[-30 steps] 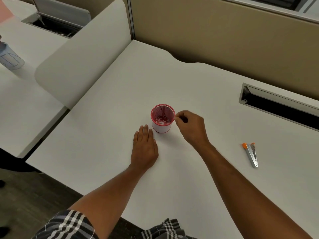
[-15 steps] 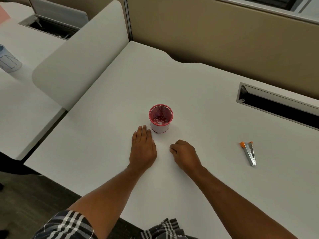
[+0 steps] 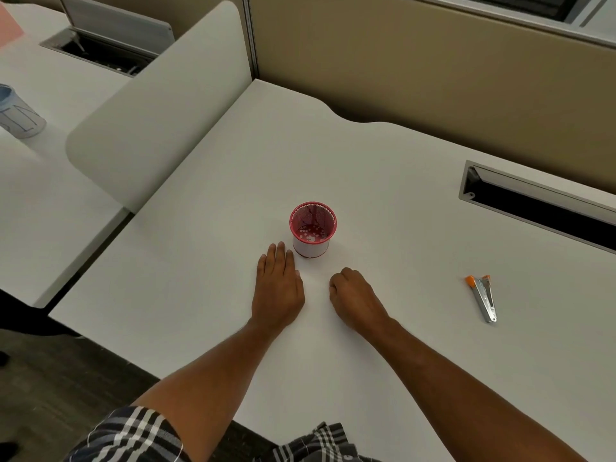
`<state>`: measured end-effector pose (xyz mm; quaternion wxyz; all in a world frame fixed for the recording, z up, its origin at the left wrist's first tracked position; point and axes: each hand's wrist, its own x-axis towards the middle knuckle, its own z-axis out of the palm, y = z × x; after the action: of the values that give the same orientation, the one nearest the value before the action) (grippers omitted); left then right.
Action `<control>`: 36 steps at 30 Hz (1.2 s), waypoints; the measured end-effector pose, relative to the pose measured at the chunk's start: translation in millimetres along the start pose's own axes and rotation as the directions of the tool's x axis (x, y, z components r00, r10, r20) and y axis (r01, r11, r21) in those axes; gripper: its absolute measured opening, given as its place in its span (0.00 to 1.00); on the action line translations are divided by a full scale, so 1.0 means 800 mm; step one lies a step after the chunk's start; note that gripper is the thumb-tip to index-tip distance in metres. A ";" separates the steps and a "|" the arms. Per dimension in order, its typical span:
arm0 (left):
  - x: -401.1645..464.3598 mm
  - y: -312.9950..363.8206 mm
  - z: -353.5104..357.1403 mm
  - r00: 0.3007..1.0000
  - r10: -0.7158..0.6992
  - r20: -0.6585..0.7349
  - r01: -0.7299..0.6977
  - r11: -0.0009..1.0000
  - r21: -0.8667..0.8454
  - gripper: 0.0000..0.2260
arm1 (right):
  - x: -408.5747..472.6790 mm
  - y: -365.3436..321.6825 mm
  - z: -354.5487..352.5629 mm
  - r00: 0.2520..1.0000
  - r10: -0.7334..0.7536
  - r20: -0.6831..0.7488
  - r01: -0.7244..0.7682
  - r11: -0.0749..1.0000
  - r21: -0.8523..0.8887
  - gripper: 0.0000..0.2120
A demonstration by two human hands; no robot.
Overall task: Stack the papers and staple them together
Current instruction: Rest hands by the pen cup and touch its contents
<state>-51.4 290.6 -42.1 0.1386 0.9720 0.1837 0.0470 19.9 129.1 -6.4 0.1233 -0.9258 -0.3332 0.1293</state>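
Plaid shorts [image 3: 133, 435] at the near edge; both bare forearms reach out over the white surface [image 3: 383, 181].

Landmark: red mesh cup [image 3: 312, 230], upright, standing roughly mid-surface.

Left hand [image 3: 278, 288] lies flat, palm down, fingers straight and together, holding nothing. Its fingertips end just beside the cup's near-left base; whether they touch it cannot be told.

Right hand [image 3: 355, 298] sits near the cup, on its near-right side, curled into a loose fist with knuckles up. Whether anything is pinched inside the fist cannot be told (the fingers are folded under). The two hands rest close together, a narrow strip of bare surface between them.

Stapler [image 3: 484, 298], silver with orange ends, lies flat well to the right of the cup and apart from both hands.

Inside the cup: small white bits on the bottom, too small to identify.

Beyond and right of the cup, a long cable slot [image 3: 540, 208] is cut into the surface. Behind the cup, a tan partition wall [image 3: 433, 78]. Left of the cup, a rounded white divider [image 3: 160, 111]; past it, a neighbouring desk with a pale blue cup [image 3: 18, 115].
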 end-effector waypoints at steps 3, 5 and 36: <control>0.000 0.000 0.000 1.000 0.000 0.000 0.000 1.000 -0.005 0.23 | 0.002 -0.001 0.000 0.999 0.021 0.034 -0.021 1.000 0.003 0.12; 0.000 -0.001 0.001 1.000 -0.003 0.002 0.003 1.000 -0.008 0.23 | 0.003 0.002 -0.002 0.998 0.031 0.060 -0.032 1.000 0.002 0.11; 0.000 0.000 -0.002 1.000 0.020 0.000 -0.020 1.000 -0.003 0.23 | 0.026 -0.002 -0.089 0.960 0.221 -0.174 -0.117 0.876 0.467 0.07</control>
<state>-51.5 290.7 -40.5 0.1398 0.9736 0.1737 0.0485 57.3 134.2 57.2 0.3598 -0.9057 -0.1956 0.1095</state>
